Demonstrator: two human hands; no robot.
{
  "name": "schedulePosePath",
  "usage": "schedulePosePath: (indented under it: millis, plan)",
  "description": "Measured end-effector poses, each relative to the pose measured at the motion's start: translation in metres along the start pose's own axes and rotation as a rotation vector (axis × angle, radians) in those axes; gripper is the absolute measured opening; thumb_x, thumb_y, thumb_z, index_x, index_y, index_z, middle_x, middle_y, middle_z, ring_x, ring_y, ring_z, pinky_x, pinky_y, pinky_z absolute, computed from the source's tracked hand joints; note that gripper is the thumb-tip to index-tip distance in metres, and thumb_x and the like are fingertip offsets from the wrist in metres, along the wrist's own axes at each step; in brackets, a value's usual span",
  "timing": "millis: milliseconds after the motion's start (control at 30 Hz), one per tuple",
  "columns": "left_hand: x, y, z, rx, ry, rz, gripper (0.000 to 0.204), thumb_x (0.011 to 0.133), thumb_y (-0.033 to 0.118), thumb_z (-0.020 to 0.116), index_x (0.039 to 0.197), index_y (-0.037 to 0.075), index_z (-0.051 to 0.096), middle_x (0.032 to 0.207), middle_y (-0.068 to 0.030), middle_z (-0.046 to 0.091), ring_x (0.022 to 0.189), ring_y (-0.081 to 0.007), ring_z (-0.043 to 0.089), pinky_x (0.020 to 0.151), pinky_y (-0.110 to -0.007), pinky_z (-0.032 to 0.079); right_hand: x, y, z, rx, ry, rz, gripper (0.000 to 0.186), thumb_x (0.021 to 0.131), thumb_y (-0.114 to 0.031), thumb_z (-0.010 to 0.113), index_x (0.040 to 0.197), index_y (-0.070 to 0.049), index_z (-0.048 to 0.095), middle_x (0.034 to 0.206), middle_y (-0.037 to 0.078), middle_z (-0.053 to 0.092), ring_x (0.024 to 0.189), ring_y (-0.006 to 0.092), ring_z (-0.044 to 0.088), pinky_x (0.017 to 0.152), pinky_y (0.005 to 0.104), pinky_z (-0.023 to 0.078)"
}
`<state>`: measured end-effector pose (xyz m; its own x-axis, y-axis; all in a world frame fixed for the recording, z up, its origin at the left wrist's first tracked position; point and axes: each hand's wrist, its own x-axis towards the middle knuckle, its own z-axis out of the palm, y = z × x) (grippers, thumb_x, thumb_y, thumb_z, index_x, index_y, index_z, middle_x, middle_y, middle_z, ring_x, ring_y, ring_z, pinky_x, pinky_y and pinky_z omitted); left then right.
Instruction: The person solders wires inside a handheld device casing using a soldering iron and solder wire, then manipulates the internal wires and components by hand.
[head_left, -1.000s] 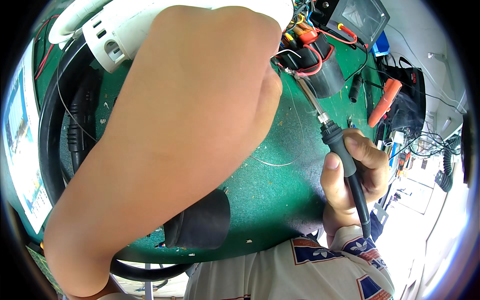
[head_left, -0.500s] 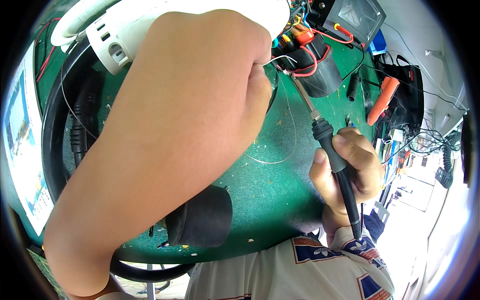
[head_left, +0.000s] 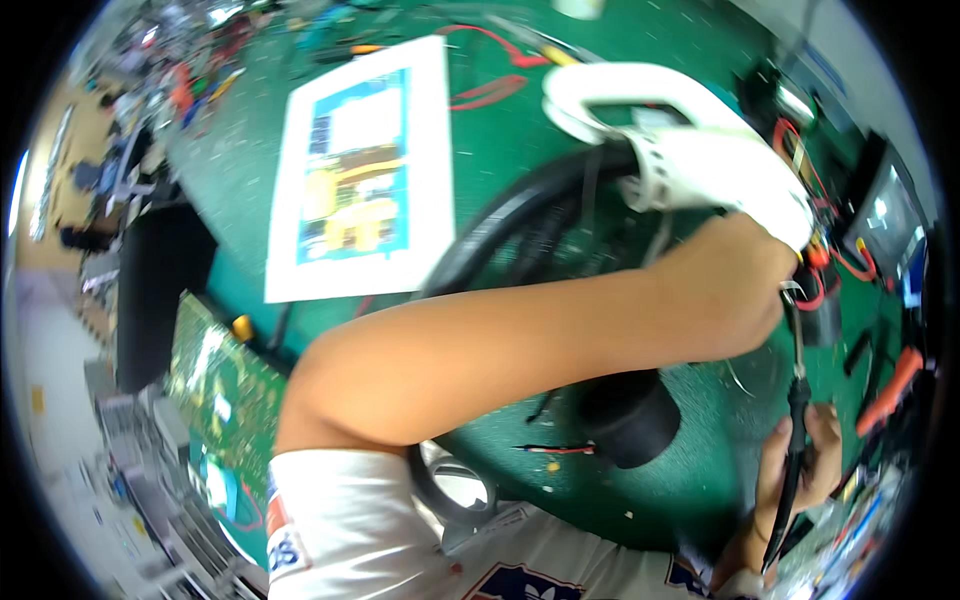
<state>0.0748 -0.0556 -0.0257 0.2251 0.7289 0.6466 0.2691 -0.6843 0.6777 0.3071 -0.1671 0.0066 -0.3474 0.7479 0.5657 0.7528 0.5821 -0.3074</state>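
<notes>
My right hand (head_left: 822, 460) grips a black-handled soldering iron (head_left: 797, 405), its metal shaft pointing away from me. The iron's tip reaches the wire ends beside my left hand (head_left: 735, 285). That hand is closed, with a thin pale wire (head_left: 792, 286) coming out at its thumb side; most of its fingers are hidden behind its back. Just beyond lies a white plastic housing with a loop handle (head_left: 715, 165). Red and black wires come from its right end, next to a dark cylinder (head_left: 823, 325). Under my left forearm stands a black sleeve-like cap (head_left: 635, 420).
A thick black cable (head_left: 515, 205) curves from the housing across the green table. A printed sheet (head_left: 432, 200) lies left of it. At the right are an orange-handled tool (head_left: 890, 392) and a dark device with a screen (head_left: 885, 215). Loose tools and leads crowd the far left.
The view has swung left, so the hands and housing now appear farther right and the printed sheet shows fully. My right hand still holds the iron against the wire ends.
</notes>
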Motion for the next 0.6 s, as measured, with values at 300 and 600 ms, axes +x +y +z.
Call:
schedulePosePath:
  millis: [300, 600]
  plan:
    - [0.011, 0.016, -0.014, -0.469, -0.342, -0.071, 0.012, 0.085, 0.006, 0.060, 0.095, 0.001, 0.064, 0.071, -0.0096, 0.070, 0.063, -0.0206, 0.069, 0.060, -0.034, 0.052, -0.028, 0.024, -0.005, -0.021, 0.068, 0.180, 0.026, 0.091, -0.009, 0.069, 0.109, 0.006, 0.060, 0.096, 0.016, 0.063, 0.088, 0.0223, 0.060, 0.084, 0.0337, 0.049]
    - [0.014, 0.029, -0.018, -0.776, -0.594, -0.337, 0.028, 0.085, 0.003, 0.059, 0.111, -0.008, 0.064, 0.090, -0.0115, 0.074, 0.061, -0.0100, 0.061, 0.056, -0.024, 0.049, 0.002, -0.007, -0.019, -0.056, 0.132, 0.043, 0.027, 0.086, -0.014, 0.078, 0.104, 0.003, 0.066, 0.088, 0.018, 0.068, 0.076, 0.0254, 0.065, 0.072, 0.0347, 0.054]
